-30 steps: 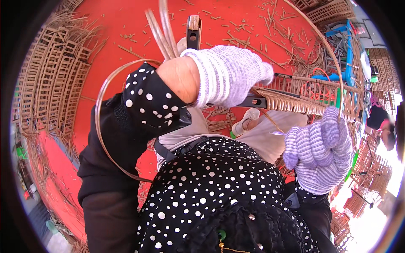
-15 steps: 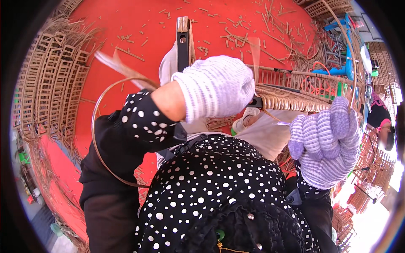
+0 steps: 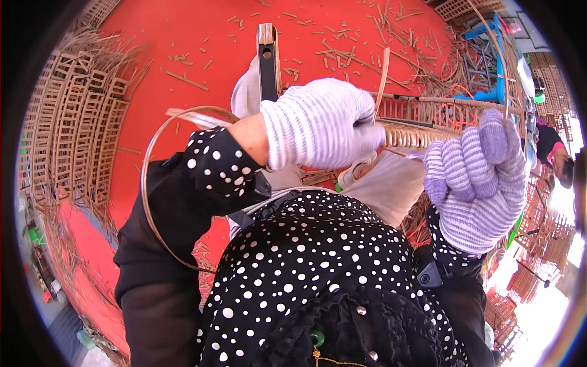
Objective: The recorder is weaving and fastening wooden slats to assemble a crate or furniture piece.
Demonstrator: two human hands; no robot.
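Observation:
My left hand (image 3: 323, 122), in a white and lilac striped knit glove, is closed at the near end of a bar of the wicker frame (image 3: 408, 136). Its fingertips look smeared, and they hide the bar's end. Beside them a short flat strip end (image 3: 383, 76) sticks up. My right hand (image 3: 480, 183), gloved alike, is curled closed on a thin brown weaving strip (image 3: 504, 79), which rises past its fingers. A short stretch of strip spans the gap between the hands. Another strip (image 3: 145, 183) loops around my left forearm.
A black frame leg (image 3: 267, 73) with a hole stands beyond my left hand. Stacked wicker panels (image 3: 73, 122) line the left side. Strip offcuts (image 3: 342, 52) litter the red floor (image 3: 183, 37). A blue stand (image 3: 504, 55) is at the far right, with a person (image 3: 550, 147) beyond.
My left hand has shifted a little right, covering the bar's black end. My right hand has risen slightly. The upright strip end now leans right, and the loop by my left arm has shifted.

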